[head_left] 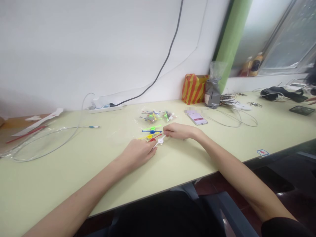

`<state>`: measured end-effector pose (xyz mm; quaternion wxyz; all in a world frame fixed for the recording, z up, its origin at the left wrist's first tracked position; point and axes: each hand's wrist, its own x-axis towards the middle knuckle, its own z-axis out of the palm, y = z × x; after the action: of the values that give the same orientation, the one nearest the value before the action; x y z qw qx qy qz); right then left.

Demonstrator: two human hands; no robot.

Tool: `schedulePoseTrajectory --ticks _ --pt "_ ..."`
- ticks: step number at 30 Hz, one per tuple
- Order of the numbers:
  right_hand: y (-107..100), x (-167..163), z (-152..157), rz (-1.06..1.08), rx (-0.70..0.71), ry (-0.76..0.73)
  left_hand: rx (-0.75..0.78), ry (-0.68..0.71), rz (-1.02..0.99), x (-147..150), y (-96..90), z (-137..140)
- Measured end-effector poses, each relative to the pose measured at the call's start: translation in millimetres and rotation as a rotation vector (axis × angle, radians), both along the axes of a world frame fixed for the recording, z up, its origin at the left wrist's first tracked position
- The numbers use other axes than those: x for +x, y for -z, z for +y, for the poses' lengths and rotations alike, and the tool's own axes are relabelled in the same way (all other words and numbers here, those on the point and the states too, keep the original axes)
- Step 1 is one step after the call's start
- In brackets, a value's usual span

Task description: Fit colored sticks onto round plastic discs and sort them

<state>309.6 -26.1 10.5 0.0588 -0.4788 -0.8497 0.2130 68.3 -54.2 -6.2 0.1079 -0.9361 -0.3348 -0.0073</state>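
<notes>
A white plastic arrow spinner [161, 141] lies slanted between my two hands. My right hand [179, 131] pinches its far end with thumb and forefinger. My left hand [138, 152] rests low on the table with its fingers curled at the near end of the white spinner. Beside that hand is a red arrow spinner [152, 140], partly covered by the fingers. Beyond it a yellow spinner [150, 136], a blue spinner [152, 131] and a green spinner [153, 128] lie in a row. Behind them sit clear bags of mixed coloured spinners [151, 116].
A phone [197, 117] lies right of the bags. A striped bag [194, 89] and a grey bag [212, 93] stand by the wall. At left are a power strip [106, 108] and a white cable [71, 141]. Another person's hand [312, 100] shows at far right.
</notes>
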Motion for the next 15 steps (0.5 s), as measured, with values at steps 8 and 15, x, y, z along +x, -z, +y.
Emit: schedulePoseTrajectory --ticks 8,15 --pt "4 -5 0 -0.127 0.08 0.078 0.022 -0.077 -0.027 -3 -1.0 4" --pt "6 -10 -2 -0.233 0.114 0.157 -0.007 -0.082 -0.131 -2 -4.6 5"
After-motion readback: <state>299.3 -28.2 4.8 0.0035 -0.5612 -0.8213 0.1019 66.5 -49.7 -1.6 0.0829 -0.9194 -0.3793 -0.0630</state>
